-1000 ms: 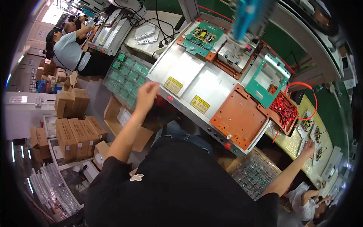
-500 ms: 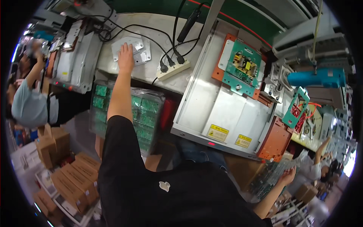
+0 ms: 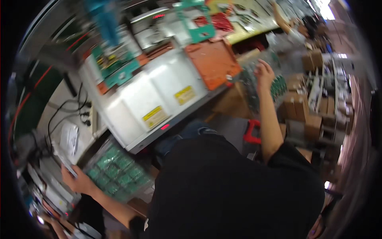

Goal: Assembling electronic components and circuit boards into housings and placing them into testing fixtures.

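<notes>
My left hand grips a thin pale grey metal plate, tilted up at the left beside the bench. A second pale plate lies on the white bench top. Over at the right, my right hand is raised above a clear plastic tray of green circuit boards, its fingers loosely bent and somewhat blurred, with nothing visible in them. Another clear tray with green boards sits below the bench, near my left forearm.
A metal-railed machine bed with yellow labels stands ahead, carrying a green fixture with a circuit board and an orange tray. A power strip with black cables lies on the bench. Cardboard boxes stand at the right; a co-worker is at lower left.
The view has swung toward the right. My left hand has lifted one plate off the bench, while the other stays there. My right hand has reached forward over the right-hand tray.
</notes>
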`<state>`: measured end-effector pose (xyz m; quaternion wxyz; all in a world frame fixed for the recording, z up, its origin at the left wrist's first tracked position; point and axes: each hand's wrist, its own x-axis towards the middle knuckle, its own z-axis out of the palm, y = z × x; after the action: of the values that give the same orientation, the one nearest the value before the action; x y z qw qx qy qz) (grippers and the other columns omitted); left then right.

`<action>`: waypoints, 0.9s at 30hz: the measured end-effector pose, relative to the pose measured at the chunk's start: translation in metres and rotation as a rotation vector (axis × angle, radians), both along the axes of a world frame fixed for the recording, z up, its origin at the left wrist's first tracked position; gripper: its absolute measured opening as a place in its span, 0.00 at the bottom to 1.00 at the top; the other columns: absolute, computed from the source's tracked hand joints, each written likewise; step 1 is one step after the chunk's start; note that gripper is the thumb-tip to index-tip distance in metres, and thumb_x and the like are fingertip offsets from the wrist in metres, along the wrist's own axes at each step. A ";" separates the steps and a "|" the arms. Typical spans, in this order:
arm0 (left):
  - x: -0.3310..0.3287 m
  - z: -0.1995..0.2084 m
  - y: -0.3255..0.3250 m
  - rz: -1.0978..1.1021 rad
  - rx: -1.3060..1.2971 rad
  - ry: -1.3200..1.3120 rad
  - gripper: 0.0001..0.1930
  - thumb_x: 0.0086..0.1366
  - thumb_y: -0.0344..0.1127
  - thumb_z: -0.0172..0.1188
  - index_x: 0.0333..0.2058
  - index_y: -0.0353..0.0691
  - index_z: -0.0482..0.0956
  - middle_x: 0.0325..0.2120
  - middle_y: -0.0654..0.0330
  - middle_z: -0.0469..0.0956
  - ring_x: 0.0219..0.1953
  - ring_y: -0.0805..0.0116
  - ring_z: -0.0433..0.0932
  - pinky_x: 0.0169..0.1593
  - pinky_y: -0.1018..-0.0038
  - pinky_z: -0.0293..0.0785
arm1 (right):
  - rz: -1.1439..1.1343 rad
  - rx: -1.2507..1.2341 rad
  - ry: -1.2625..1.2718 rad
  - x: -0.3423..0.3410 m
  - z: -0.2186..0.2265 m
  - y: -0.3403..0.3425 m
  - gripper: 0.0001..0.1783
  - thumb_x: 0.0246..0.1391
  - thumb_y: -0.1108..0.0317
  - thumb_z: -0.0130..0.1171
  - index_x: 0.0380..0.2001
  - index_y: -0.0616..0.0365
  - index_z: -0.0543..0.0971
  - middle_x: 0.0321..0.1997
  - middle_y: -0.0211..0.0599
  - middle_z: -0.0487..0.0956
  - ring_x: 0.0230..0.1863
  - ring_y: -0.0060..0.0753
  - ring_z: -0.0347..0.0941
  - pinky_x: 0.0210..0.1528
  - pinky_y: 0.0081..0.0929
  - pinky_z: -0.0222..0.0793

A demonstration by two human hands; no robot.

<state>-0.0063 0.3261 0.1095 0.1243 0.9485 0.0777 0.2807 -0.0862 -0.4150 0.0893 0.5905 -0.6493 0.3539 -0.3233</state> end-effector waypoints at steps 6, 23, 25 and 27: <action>0.015 0.012 -0.238 -0.884 -0.420 0.158 0.25 0.48 0.19 0.62 0.50 0.33 0.78 0.47 0.49 0.78 0.48 0.54 0.76 0.52 0.66 0.71 | -0.134 -0.014 -0.103 -0.031 -0.021 0.014 0.11 0.61 0.73 0.55 0.44 0.63 0.80 0.29 0.32 0.79 0.22 0.20 0.71 0.25 0.19 0.68; 0.114 -0.071 -0.323 -1.061 0.139 0.432 0.21 0.66 0.31 0.55 0.58 0.39 0.72 0.64 0.46 0.64 0.67 0.47 0.59 0.67 0.58 0.56 | 0.060 -0.905 0.572 -0.011 -0.100 -0.113 0.12 0.53 0.65 0.61 0.39 0.56 0.82 0.37 0.46 0.82 0.41 0.48 0.80 0.44 0.40 0.75; 0.109 -0.099 -0.318 -0.985 0.208 0.526 0.21 0.69 0.33 0.50 0.60 0.37 0.69 0.65 0.43 0.60 0.68 0.38 0.54 0.69 0.55 0.52 | 0.200 -0.988 0.885 0.014 -0.109 -0.123 0.13 0.55 0.60 0.58 0.39 0.55 0.81 0.38 0.48 0.81 0.44 0.55 0.77 0.45 0.49 0.73; 0.106 -0.107 -0.322 -0.978 0.120 0.560 0.22 0.68 0.32 0.51 0.60 0.38 0.69 0.64 0.43 0.62 0.68 0.38 0.55 0.69 0.55 0.53 | 0.190 -0.884 1.011 0.023 -0.106 -0.131 0.12 0.55 0.60 0.57 0.34 0.58 0.79 0.36 0.50 0.81 0.44 0.56 0.77 0.44 0.49 0.72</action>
<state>0.0994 0.0043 0.0021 0.1603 0.9178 -0.3568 -0.0679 -0.0629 -0.5459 -0.0164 0.0571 -0.9294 0.3624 -0.0411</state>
